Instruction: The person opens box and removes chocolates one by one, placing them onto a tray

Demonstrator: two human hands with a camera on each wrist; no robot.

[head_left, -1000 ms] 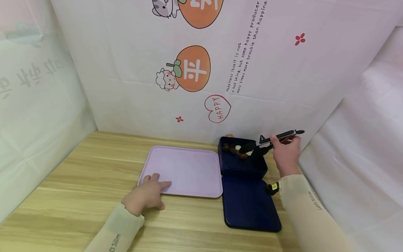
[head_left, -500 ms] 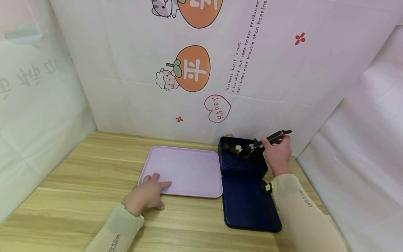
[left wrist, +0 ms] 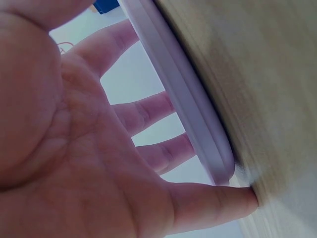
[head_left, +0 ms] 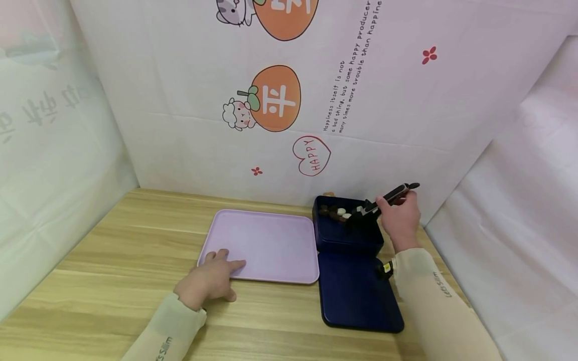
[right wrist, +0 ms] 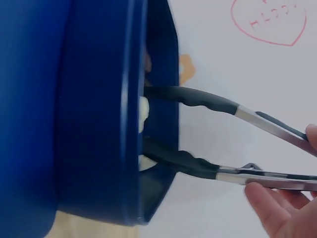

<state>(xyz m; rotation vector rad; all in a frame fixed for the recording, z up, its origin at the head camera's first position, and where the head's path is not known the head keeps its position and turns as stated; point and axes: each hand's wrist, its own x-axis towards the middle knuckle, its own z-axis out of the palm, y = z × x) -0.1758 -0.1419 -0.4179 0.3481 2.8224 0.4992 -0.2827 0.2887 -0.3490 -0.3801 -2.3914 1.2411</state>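
Observation:
My left hand (head_left: 209, 277) rests at the near-left corner of a lilac tray (head_left: 275, 245), fingers spread over its rim. In the left wrist view, several fingertips reach over the tray wall (left wrist: 183, 94) and the little finger (left wrist: 218, 203) touches the table. My right hand (head_left: 401, 220) holds black and silver kitchen tongs (head_left: 386, 199) by the handles. Their black heads reach down into a dark blue box (head_left: 347, 247), among small brown and white pieces (head_left: 341, 211). The right wrist view shows the tong arms (right wrist: 208, 101) apart, their tips hidden behind the box wall.
A dark blue lid (head_left: 361, 296) lies flat in front of the box, next to the tray. Wooden tabletop (head_left: 113, 260) extends to the left. A white printed cloth (head_left: 384, 100) hangs behind, with white sheeting on both sides.
My right hand has moved left, and the tongs have gone lower into the box, then shifted slightly at the pieces. My left hand and the tray have stayed in place.

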